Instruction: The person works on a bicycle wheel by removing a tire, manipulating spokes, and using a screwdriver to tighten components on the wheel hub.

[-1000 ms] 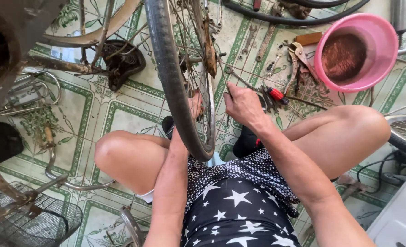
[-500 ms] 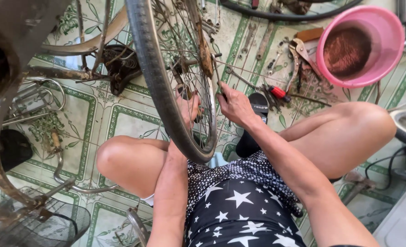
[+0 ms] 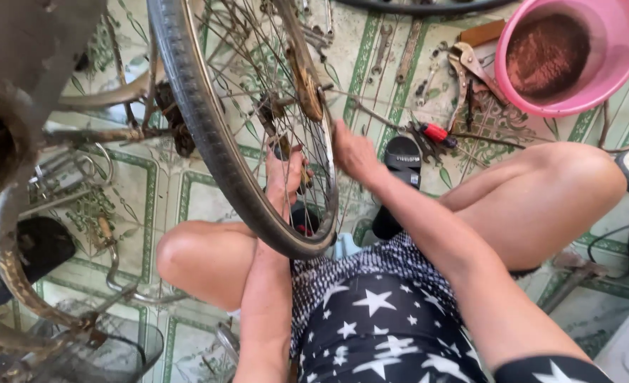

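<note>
A bicycle wheel [image 3: 208,135] with a worn black tyre, thin spokes and a rusty hub [image 3: 306,89] stands between my bare knees. My left hand [image 3: 285,174] reaches up from below on the wheel's left side, its fingers in among the spokes near the rim. My right hand [image 3: 353,152] is on the wheel's right side. Its fingers are closed at the rim and spokes just below the hub. Whether it also pinches a small tool is hidden.
A pink bucket [image 3: 616,71] of brown stuff stands at the top right. Wrenches, pliers [image 3: 470,64] and a red-handled screwdriver [image 3: 435,132] lie on the green patterned tiles. There is a black sandal [image 3: 402,152] by my right knee. Rusty bicycle frame parts [image 3: 17,234] and a wire basket [image 3: 80,354] crowd the left.
My right hand has moved left from beside the wheel onto its rim and spokes. My left hand has reached higher into the spokes.
</note>
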